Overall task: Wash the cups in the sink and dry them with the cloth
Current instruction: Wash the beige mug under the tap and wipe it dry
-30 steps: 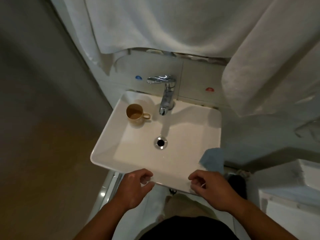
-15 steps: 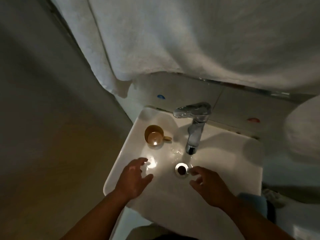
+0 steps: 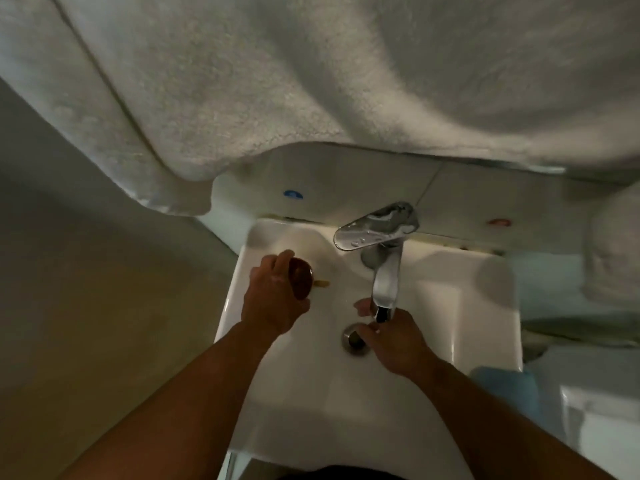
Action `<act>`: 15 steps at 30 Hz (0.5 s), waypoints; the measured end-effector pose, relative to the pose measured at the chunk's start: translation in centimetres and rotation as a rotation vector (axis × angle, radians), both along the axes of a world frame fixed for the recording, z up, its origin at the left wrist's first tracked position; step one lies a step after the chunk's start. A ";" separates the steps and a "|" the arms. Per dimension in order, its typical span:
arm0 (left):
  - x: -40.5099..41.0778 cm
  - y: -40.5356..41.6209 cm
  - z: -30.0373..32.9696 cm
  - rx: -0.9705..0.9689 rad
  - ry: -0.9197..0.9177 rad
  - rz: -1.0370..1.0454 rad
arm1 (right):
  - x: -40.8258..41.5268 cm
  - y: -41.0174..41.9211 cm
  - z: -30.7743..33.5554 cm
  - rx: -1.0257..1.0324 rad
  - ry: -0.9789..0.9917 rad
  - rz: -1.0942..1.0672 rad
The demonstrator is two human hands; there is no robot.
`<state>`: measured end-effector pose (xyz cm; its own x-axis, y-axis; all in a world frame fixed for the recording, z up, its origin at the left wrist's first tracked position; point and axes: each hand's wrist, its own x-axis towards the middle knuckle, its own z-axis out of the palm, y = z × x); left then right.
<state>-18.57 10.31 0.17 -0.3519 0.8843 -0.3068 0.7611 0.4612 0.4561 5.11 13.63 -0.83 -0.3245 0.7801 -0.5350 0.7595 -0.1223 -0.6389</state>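
A small tan cup (image 3: 302, 278) stands at the back left of the white sink (image 3: 450, 306), its handle pointing right. My left hand (image 3: 273, 296) reaches over it from the left and grips its body, hiding most of the cup. My right hand (image 3: 393, 336) hovers just under the spout of the chrome faucet (image 3: 381, 233), above the drain (image 3: 354, 340), fingers loosely curled and holding nothing. A blue cloth (image 3: 502, 382) lies over the sink's front right corner. I cannot tell whether water is running.
Large white towels (image 3: 311, 81) hang low above the faucet and back wall, with another towel (image 3: 613, 254) at the right. A grey wall (image 3: 86, 271) runs along the left. A white fixture (image 3: 602, 427) sits at the lower right.
The view has closed in on the sink. My left hand moved forward from the basin floor and took hold of the cup. My right hand moved from the drain up to the spout.
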 end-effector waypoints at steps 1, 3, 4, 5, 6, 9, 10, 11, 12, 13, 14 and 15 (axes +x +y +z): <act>0.1 0.0 0.0 -0.012 -0.014 -0.026 | 0.1 -0.2 0.6 0.012 0.009 -0.024; 0.6 -0.4 -0.2 -0.046 -0.066 -0.076 | 0.4 -0.7 2.0 0.056 0.008 -0.045; 1.0 -0.7 -0.4 -0.050 -0.106 -0.091 | 0.7 -1.0 2.9 0.081 0.001 -0.055; 1.4 -1.0 -0.6 -0.043 -0.162 -0.100 | 1.1 -1.2 3.7 0.111 0.001 -0.073; 1.9 -1.3 -0.8 -0.029 -0.225 -0.109 | 1.6 -1.5 4.5 0.149 -0.003 -0.096; 3.4 -2.0 -1.2 -0.004 -0.409 -0.133 | 3.2 -2.3 7.2 0.311 -0.053 -0.165; 3.8 -2.1 -1.2 -0.004 -0.447 -0.147 | 3.5 -2.6 8.3 0.386 -0.059 -0.180; 4.1 -2.3 -1.2 -0.005 -0.471 -0.172 | 3.6 -2.8 9.6 0.460 -0.044 -0.197; 4.2 -2.3 -1.2 -0.006 -0.487 -0.194 | 3.2 -2.9 11.0 0.526 -0.010 -0.216; 4.3 -2.4 -1.3 -0.011 -0.493 -0.209 | 2.6 -2.9 12.3 0.590 0.034 -0.225; 4.2 -2.4 -1.2 -0.015 -0.498 -0.223 | 1.8 -2.8 13.6 0.652 0.073 -0.214; 4.1 -2.4 -1.3 -0.025 -0.505 -0.226 | 0.7 -2.5 14.5 0.696 0.099 -0.181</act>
<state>-14.44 7.89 -1.14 0.0417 0.9111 -0.4102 0.5322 0.3272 0.7808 5.85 11.17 13.70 -0.1793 0.9751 0.1304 0.7004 0.2196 -0.6792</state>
